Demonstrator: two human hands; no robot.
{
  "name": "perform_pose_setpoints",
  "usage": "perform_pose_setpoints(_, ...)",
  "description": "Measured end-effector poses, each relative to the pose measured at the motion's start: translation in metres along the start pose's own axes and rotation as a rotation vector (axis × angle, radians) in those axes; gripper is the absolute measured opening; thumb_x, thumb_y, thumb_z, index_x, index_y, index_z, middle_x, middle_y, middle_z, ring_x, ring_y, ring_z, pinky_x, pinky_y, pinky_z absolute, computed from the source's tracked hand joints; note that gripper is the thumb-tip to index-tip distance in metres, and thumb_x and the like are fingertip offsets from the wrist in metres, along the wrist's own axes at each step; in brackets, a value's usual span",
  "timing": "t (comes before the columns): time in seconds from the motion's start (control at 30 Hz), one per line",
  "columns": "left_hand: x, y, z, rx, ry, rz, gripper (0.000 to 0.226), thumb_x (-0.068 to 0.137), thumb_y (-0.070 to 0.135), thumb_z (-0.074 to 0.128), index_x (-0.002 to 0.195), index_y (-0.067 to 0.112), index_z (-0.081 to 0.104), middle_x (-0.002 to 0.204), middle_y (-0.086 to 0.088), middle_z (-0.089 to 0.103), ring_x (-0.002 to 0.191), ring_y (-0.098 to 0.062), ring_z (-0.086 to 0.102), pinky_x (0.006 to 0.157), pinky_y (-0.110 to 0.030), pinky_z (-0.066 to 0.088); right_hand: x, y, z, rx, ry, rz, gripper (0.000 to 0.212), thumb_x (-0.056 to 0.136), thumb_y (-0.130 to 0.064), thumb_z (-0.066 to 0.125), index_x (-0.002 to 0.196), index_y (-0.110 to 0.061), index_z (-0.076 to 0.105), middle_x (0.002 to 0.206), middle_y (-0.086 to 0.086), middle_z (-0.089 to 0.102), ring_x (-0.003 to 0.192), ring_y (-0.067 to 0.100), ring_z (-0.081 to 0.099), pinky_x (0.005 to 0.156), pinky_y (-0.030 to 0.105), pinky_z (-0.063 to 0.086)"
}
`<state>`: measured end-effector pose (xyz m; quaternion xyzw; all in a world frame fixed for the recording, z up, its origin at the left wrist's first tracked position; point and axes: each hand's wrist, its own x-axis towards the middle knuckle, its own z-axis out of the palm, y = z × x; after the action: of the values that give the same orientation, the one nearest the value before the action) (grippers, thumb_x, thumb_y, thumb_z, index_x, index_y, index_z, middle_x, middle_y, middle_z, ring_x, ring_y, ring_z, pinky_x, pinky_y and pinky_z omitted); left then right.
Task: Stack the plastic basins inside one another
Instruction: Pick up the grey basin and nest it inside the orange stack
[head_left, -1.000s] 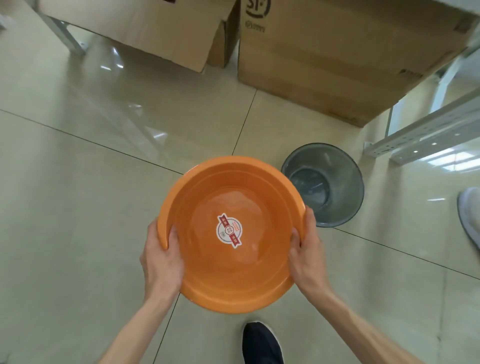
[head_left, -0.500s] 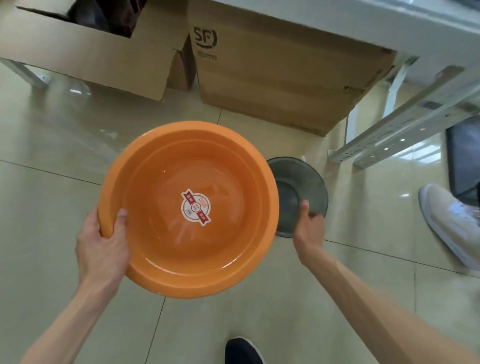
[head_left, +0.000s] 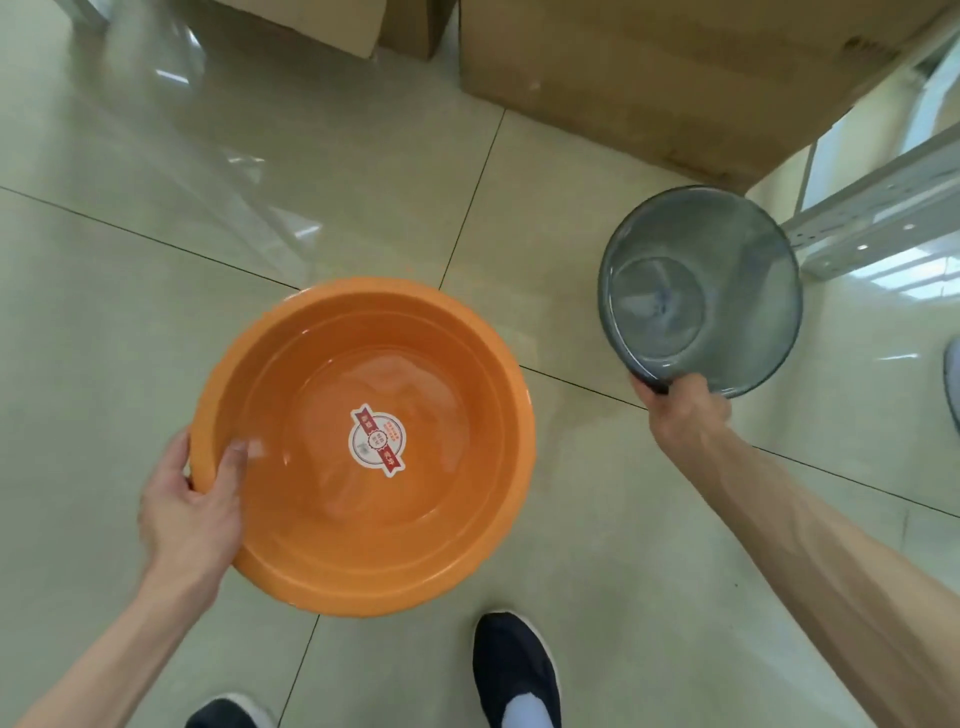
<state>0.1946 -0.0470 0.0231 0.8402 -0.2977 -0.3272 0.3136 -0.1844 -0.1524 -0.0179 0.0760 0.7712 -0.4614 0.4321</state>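
Observation:
A large orange plastic basin (head_left: 426, 509) with a round sticker in its bottom fills the lower centre of the head view. My left hand (head_left: 189, 512) grips its left rim, thumb inside the bowl. Up and to the right is a smaller translucent grey basin (head_left: 727, 270), tilted with its opening toward me. My right hand (head_left: 683, 410) holds it by its near rim. The two basins are apart, with bare floor between them.
Glossy beige floor tiles (head_left: 156, 312) lie all around. Large cardboard boxes (head_left: 649, 67) stand at the top. A white metal rack rail (head_left: 878, 213) runs along the right. My dark shoes (head_left: 514, 670) are at the bottom edge; another person's light shoe (head_left: 953, 384) is at the far right.
My right hand let go of the orange basin, reached to the grey basin and lifted it by its rim. The left hand alone now holds the orange basin, shifted left and lower.

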Motion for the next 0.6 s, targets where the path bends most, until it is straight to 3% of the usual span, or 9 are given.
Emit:
perform_pose_setpoints(0.1, -0.007, -0.014, 0.010, 0.002, 0.008, -0.064, 0.023, 0.093, 0.032, 0.060, 0.115, 0.025, 0.061, 0.086, 0.005, 0.067, 0.081, -0.024, 0.063, 0.075, -0.036, 0.048, -0.021, -0.032, -0.010, 0.122, -0.088, -0.077, 0.033, 0.087, 0.012, 0.044, 0.120, 0.013, 0.044, 0.132, 0.023, 0.058, 0.071, 0.027, 0.073, 0.052, 0.026, 0.057)
perform_pose_setpoints(0.13, -0.010, -0.018, 0.014, -0.004, 0.013, -0.086, 0.026, 0.094, 0.031, 0.060, 0.119, 0.023, 0.061, 0.086, 0.007, 0.066, 0.081, -0.022, 0.063, 0.075, -0.035, 0.047, -0.030, -0.040, -0.013, 0.111, -0.154, -0.103, 0.035, 0.088, 0.013, 0.045, 0.123, 0.016, 0.045, 0.125, 0.029, 0.060, 0.078, 0.032, 0.074, 0.059, 0.033, 0.060)
perform_pose_setpoints(0.2, -0.016, -0.019, 0.023, -0.027, 0.019, -0.105, 0.029, 0.095, 0.029, 0.058, 0.123, 0.021, 0.060, 0.090, 0.003, 0.067, 0.078, -0.016, 0.061, 0.076, -0.033, 0.046, -0.058, -0.047, -0.020, -0.013, -0.302, -0.171, 0.024, 0.092, 0.009, 0.045, 0.115, 0.007, 0.049, 0.110, 0.030, 0.065, 0.090, 0.041, 0.072, 0.069, 0.044, 0.060)
perform_pose_setpoints(0.33, -0.026, -0.029, 0.041, -0.107, 0.013, -0.163, 0.032, 0.095, 0.028, 0.060, 0.126, 0.022, 0.058, 0.099, -0.002, 0.067, 0.078, -0.012, 0.061, 0.083, -0.035, 0.050, -0.111, -0.018, -0.034, -0.332, -0.504, -0.174, 0.011, 0.096, 0.003, 0.048, 0.101, -0.006, 0.052, 0.093, 0.021, 0.075, 0.069, 0.040, 0.074, 0.064, 0.051, 0.060)
perform_pose_setpoints(0.4, -0.026, -0.035, 0.047, -0.205, -0.032, -0.228, 0.027, 0.091, 0.027, 0.063, 0.118, 0.024, 0.062, 0.098, -0.004, 0.070, 0.075, -0.008, 0.061, 0.082, -0.034, 0.052, -0.123, 0.010, -0.039, -0.498, -0.570, -0.177, 0.010, 0.097, 0.002, 0.049, 0.104, -0.004, 0.051, 0.091, 0.020, 0.075, 0.062, 0.038, 0.072, 0.059, 0.052, 0.060)
perform_pose_setpoints(0.47, -0.024, -0.038, 0.049, -0.516, -0.107, -0.370, 0.016, 0.084, 0.034, 0.064, 0.095, 0.023, 0.069, 0.082, -0.001, 0.072, 0.069, -0.013, 0.060, 0.072, -0.027, 0.054, -0.126, 0.040, -0.043, -0.678, -0.601, -0.230, 0.009, 0.098, 0.000, 0.049, 0.103, -0.008, 0.051, 0.090, 0.017, 0.075, 0.061, 0.038, 0.069, 0.058, 0.050, 0.058)
perform_pose_setpoints(0.53, -0.025, -0.043, 0.055, -0.781, -0.188, -0.591, 0.036, 0.091, 0.038, 0.055, 0.068, 0.019, 0.074, 0.063, 0.004, 0.070, 0.061, -0.014, 0.065, 0.061, -0.021, 0.054, -0.122, 0.067, -0.042, -0.841, -0.580, -0.325, 0.011, 0.097, -0.003, 0.049, 0.098, -0.013, 0.054, 0.088, 0.017, 0.072, 0.065, 0.041, 0.066, 0.058, 0.050, 0.058)
perform_pose_setpoints(0.6, -0.021, -0.053, 0.058, -0.853, -0.178, -0.665, 0.048, 0.096, 0.039, 0.050, 0.061, 0.018, 0.076, 0.063, 0.003, 0.071, 0.063, -0.015, 0.069, 0.063, -0.023, 0.057, -0.115, 0.086, -0.039, -0.914, -0.516, -0.376, 0.010, 0.096, -0.006, 0.050, 0.095, -0.014, 0.056, 0.085, 0.018, 0.067, 0.064, 0.037, 0.064, 0.054, 0.042, 0.058)
